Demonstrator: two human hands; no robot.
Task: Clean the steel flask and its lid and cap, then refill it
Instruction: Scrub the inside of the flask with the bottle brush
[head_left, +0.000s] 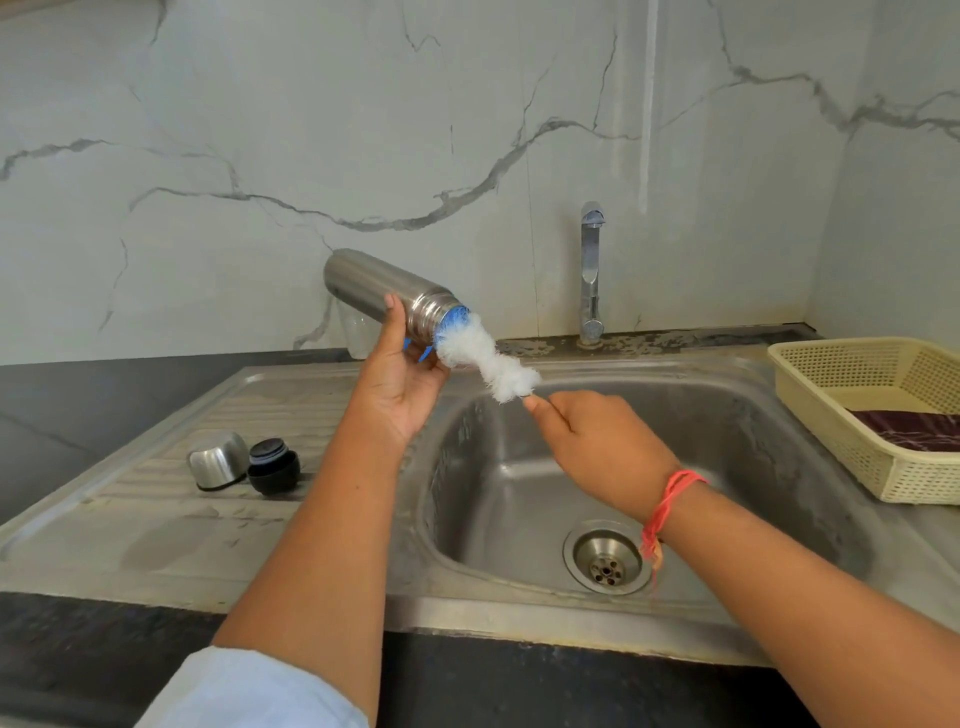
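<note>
Below both hands: sink (727, 467). Left hand (405, 379) grips steel flask (379, 288) near the neck, tilted, mouth pointing down toward right hand (597, 441). Right hand pinches handle of brush (488, 358), white bristles partly inside flask mouth. Cap (218, 460), lid (274, 465) side by side on drainboard, left of left forearm.

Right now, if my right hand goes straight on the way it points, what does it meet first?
Probably the open mouth of the steel flask, which the left hand holds tilted: the right hand points up-left along the bottle brush stuck in it. Depth unclear.
</note>
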